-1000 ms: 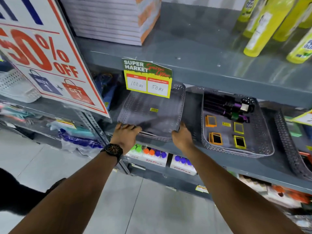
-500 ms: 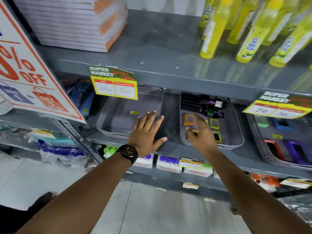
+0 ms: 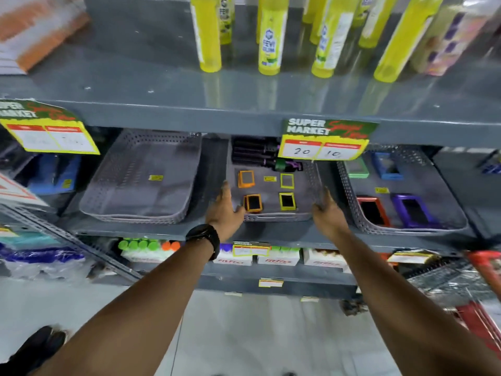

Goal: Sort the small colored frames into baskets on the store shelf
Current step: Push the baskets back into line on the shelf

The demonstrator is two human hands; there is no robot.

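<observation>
Three grey perforated baskets stand side by side on the middle shelf. The left basket holds only a small yellow sticker. The middle basket holds two orange frames, two yellow frames and dark markers at the back. The right basket holds larger red, purple, blue and green frames. My left hand, with a black watch on its wrist, is at the middle basket's front left corner, fingers apart. My right hand is at its front right corner, fingers apart. Neither hand holds anything.
Yellow bottles line the top shelf above. Price tags hang from the upper shelf edge, one partly covering the middle basket's back. Boxed items with coloured caps fill the shelf below. A stack of books sits top left.
Both hands left the left basket and moved right to either side of the middle basket. The view swung right, bringing the right basket and more bottles into sight.
</observation>
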